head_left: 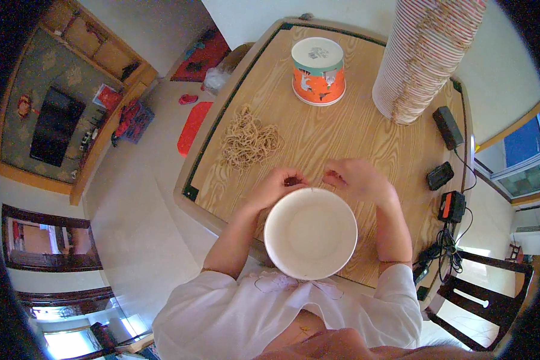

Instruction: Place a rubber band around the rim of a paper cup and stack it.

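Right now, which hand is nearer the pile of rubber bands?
Left. The left hand sits just right of the rubber band pile; the right hand is farther right, beyond the white bowl's far rim.

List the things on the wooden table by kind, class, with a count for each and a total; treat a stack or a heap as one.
White paper bowl, at both hands: 1
Orange paper tub, upside down: 1
Stack of paper bowls: 1
Heap of rubber bands: 1
Black electronic devices: 3
Total: 7
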Action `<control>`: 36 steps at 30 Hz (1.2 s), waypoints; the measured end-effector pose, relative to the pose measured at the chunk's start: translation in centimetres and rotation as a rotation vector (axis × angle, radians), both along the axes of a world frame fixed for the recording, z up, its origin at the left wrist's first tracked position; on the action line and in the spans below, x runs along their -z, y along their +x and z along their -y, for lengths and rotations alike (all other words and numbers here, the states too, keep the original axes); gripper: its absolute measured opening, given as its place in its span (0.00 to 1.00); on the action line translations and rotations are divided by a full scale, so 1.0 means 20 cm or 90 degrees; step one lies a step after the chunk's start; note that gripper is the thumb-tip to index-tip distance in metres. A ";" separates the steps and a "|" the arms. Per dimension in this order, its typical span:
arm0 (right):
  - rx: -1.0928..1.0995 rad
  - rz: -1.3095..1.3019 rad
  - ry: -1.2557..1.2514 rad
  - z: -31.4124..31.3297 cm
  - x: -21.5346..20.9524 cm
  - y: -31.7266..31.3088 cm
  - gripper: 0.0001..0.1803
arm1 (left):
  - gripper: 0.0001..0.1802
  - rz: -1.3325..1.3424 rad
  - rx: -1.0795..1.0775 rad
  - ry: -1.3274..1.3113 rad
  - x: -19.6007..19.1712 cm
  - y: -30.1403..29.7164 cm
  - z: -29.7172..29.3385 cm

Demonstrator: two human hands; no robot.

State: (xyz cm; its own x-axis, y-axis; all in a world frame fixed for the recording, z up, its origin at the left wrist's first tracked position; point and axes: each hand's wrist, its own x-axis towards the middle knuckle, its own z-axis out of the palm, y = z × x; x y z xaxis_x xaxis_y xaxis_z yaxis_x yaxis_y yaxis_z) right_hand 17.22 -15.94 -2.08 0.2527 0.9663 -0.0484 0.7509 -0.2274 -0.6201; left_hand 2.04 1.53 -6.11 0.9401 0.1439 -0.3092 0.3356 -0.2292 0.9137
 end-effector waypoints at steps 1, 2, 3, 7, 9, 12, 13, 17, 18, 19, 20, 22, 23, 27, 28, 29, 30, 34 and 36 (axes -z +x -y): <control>0.004 -0.017 0.003 0.00 0.00 0.00 0.10 | 0.08 0.001 0.000 0.000 -0.01 0.00 0.00; 0.008 -0.034 0.007 0.00 0.01 0.00 0.09 | 0.08 0.031 -0.001 -0.002 -0.01 -0.01 0.01; 0.008 -0.034 0.007 0.00 0.01 0.00 0.09 | 0.07 0.061 -0.002 -0.003 -0.02 -0.01 0.01; 0.042 -0.090 0.097 0.00 0.00 0.00 0.07 | 0.05 0.147 -0.146 -0.090 -0.11 -0.02 0.01; 0.035 -0.091 0.112 0.00 -0.01 0.01 0.06 | 0.04 0.197 -0.141 -0.165 -0.17 -0.03 0.02; 0.002 -0.080 0.144 0.01 -0.01 0.02 0.06 | 0.03 0.257 -0.148 -0.249 -0.26 -0.06 0.05; 0.016 -0.080 0.141 0.01 -0.03 0.01 0.06 | 0.03 0.267 -0.163 -0.258 -0.28 -0.06 0.05; 0.033 -0.035 0.157 0.00 -0.02 0.01 0.06 | 0.06 0.259 -0.139 0.271 -0.13 -0.05 -0.05; 0.032 -0.035 0.158 0.00 -0.02 0.01 0.06 | 0.08 0.196 -0.117 0.223 -0.12 -0.03 -0.06; 0.031 -0.032 0.161 0.00 -0.02 0.00 0.06 | 0.09 0.132 -0.095 0.175 -0.11 -0.02 -0.06; 0.030 -0.029 0.164 -0.01 -0.03 0.00 0.06 | 0.09 0.133 -0.096 0.175 -0.11 0.01 -0.04; 0.017 -0.048 0.187 -0.01 -0.05 -0.01 0.06 | 0.11 0.080 -0.036 0.000 -0.10 0.07 0.01; 0.006 -0.067 0.209 -0.02 -0.06 -0.01 0.06 | 0.11 0.081 -0.038 0.000 -0.11 0.08 0.03; 0.129 -0.015 0.176 0.03 -0.02 0.03 0.05 | 0.11 0.033 -0.006 -0.027 -0.16 0.11 0.06; 0.157 -0.016 0.177 0.04 -0.06 0.05 0.05 | 0.10 0.009 -0.030 -0.078 -0.16 0.10 0.06; 0.185 -0.018 0.177 0.04 -0.08 0.07 0.05 | 0.10 0.007 -0.031 -0.078 -0.14 0.11 0.06; 0.186 -0.019 0.177 0.03 -0.07 0.07 0.05 | 0.10 0.062 -0.055 -0.103 -0.12 0.12 0.07; 0.088 -0.007 0.224 0.01 -0.04 0.03 0.05 | 0.10 0.062 -0.022 -0.058 -0.15 0.16 0.10; 0.083 -0.032 0.209 0.02 -0.05 0.03 0.05 | 0.11 0.047 -0.055 -0.083 -0.16 0.17 0.10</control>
